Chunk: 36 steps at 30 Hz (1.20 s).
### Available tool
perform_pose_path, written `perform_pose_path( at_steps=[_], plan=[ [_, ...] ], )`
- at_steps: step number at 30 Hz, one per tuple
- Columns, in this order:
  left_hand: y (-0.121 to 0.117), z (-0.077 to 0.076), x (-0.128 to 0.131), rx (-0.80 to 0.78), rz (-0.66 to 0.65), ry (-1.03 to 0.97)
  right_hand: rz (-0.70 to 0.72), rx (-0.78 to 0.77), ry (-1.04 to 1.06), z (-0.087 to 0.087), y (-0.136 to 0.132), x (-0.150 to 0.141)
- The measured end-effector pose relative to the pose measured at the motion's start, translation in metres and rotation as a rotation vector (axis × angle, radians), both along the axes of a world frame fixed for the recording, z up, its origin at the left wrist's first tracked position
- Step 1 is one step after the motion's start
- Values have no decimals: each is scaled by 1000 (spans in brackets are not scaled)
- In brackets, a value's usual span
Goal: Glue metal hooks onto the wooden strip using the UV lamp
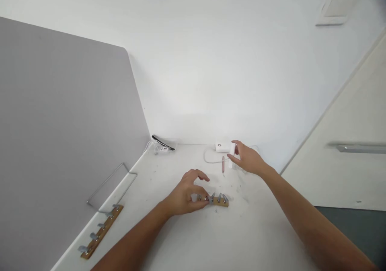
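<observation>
A short wooden hook rack (223,202) with several grey metal hooks lies on the white tabletop. My left hand (188,192) pinches its left part near one hook between thumb and a finger, with the index finger raised apart. Part of the rack is hidden behind these fingers. Farther back, my right hand (245,156) grips a slim white block-shaped object (232,155) by its edge, thumb in front and fingers behind. I cannot make out its exact kind. A pink pen-like stick (223,164) lies just left of it.
A second wooden hook rack (102,233) lies at the left edge beside a bent wire frame (123,182). A grey panel (69,122) stands on the left. A white power strip (222,147) with cables rests against the wall, and a black-and-white item (163,143) sits in the back corner.
</observation>
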<state>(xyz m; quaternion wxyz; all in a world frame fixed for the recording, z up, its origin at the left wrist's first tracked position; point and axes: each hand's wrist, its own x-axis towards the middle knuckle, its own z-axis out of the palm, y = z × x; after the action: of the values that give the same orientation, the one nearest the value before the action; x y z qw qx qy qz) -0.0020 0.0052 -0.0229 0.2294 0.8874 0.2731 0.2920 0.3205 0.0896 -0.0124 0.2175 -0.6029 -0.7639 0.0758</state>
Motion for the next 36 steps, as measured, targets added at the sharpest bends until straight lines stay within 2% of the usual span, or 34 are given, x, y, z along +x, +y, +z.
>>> perform_pose_path(
  at_steps=[3, 5, 10, 19, 26, 31, 36],
  plan=[
    [0, 0, 1, -19, -1, 15, -39, 167, -53, -17, -10, -1],
    [1, -1, 0, -20, -3, 18, 10, 240, -84, -28, -15, -3],
    [4, -6, -1, -39, 10, 14, 97, 228, -128, -43, -16, -10],
    [8, -13, -1, -28, 18, 39, 168, 186, -102, -45, -27, -17],
    [8, -18, 0, -109, 36, 42, 175, 187, -95, -53, -29, -22],
    [10, -22, 0, -61, 39, 45, 184, 166, -81, -58, -29, -20],
    [11, -23, -1, -55, 40, 58, 207, 131, -45, -52, -29, -14]
  ],
)
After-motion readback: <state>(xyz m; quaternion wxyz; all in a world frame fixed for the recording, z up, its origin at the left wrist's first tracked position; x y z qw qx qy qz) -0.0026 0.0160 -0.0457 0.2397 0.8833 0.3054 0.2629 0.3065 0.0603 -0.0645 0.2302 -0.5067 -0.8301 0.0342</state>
